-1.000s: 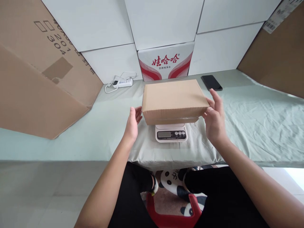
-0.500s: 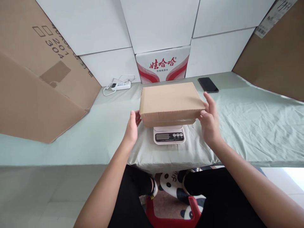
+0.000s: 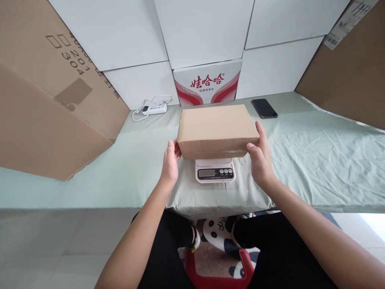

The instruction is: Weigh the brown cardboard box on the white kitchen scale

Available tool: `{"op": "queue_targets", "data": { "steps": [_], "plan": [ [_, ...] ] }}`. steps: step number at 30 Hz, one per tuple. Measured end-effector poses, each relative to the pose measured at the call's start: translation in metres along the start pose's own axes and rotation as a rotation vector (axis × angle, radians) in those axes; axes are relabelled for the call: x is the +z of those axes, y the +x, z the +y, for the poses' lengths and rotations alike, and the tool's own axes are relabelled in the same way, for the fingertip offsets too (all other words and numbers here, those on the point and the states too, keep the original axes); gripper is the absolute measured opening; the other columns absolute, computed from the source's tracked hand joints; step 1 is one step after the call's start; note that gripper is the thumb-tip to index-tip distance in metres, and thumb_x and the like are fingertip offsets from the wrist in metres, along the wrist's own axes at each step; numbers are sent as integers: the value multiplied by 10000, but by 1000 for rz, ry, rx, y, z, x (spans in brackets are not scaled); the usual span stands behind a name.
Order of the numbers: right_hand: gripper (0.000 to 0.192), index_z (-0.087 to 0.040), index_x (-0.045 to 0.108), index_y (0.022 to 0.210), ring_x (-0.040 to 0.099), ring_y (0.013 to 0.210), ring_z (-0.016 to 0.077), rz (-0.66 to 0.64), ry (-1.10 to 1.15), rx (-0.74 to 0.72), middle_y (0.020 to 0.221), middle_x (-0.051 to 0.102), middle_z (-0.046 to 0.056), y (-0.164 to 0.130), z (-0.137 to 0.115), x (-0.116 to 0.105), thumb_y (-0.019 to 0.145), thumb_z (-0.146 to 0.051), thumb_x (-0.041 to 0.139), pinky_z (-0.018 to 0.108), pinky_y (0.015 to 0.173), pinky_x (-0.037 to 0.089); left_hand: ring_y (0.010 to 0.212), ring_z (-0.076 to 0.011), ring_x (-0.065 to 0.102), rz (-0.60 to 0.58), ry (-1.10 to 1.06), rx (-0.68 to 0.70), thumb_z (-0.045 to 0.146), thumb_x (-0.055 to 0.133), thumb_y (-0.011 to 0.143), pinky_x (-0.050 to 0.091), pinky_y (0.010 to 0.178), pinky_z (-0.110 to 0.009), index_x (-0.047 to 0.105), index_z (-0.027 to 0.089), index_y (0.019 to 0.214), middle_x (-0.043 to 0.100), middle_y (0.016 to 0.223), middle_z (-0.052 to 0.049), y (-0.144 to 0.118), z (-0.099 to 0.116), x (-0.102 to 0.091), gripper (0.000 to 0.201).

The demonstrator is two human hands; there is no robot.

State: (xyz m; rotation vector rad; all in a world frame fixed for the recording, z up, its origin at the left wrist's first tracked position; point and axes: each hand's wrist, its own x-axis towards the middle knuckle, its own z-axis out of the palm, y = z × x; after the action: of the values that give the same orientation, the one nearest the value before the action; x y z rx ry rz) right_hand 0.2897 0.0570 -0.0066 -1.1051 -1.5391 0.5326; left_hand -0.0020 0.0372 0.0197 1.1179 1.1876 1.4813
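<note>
Closed cardboard box (image 3: 215,129) sits flat on a small white kitchen scale (image 3: 215,170), overhanging it on all sides. Left hand (image 3: 170,162) grips the box's left end, fingers curled against the side. Right hand (image 3: 260,158) clasps the right end, thumb along the front corner. Scale rests on a pale green cloth (image 3: 315,152). Dark phone (image 3: 264,108) lies behind, well apart; white power strip (image 3: 154,108) toward the wall.

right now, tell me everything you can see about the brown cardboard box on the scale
The cardboard box is plain brown, flat and rectangular, closed, with no print showing; a strip of clear tape seems to run along its lower front edge. It lies level over the small white scale, covering the platform. The left hand touches its left end and the right hand its right end, fingers against the sides.
</note>
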Motion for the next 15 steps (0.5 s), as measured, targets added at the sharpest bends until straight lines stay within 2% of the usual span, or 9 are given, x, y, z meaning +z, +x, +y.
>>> {"op": "queue_targets", "data": {
  "steps": [4,9,13,15],
  "plan": [
    [865,-453,302,1758,307,1770,441,26,57,8,1871,377,26,12,7,7,991,-718,601,796,1420,323,1639,-391,560,-67,-58,58,950,434,978,516,1316,-540,737,265,1466,693,1654,-142,6,-5,4,894],
    [995,-443,207,1770,260,1787,431,-1,125,-130,1880,328,42,44,12,18,943,-812,618,770,1446,272,1682,-366,502,-74,-63,209,944,491,967,475,1344,-505,690,299,1515,652,1697,-121,28,-15,10,869],
    [1043,-472,197,1744,313,1760,416,-21,191,-239,1863,328,25,72,17,28,885,-890,616,735,1434,315,1686,-360,495,-46,-82,340,927,550,956,459,1353,-481,706,297,1482,685,1649,-114,61,-19,15,836],
    [1004,-485,247,1712,370,1718,422,-12,188,-248,1832,355,25,84,22,33,873,-910,599,744,1396,368,1698,-364,478,-35,-86,349,935,537,956,454,1359,-483,719,284,1459,713,1610,-120,78,-21,17,843]
  ]
}}
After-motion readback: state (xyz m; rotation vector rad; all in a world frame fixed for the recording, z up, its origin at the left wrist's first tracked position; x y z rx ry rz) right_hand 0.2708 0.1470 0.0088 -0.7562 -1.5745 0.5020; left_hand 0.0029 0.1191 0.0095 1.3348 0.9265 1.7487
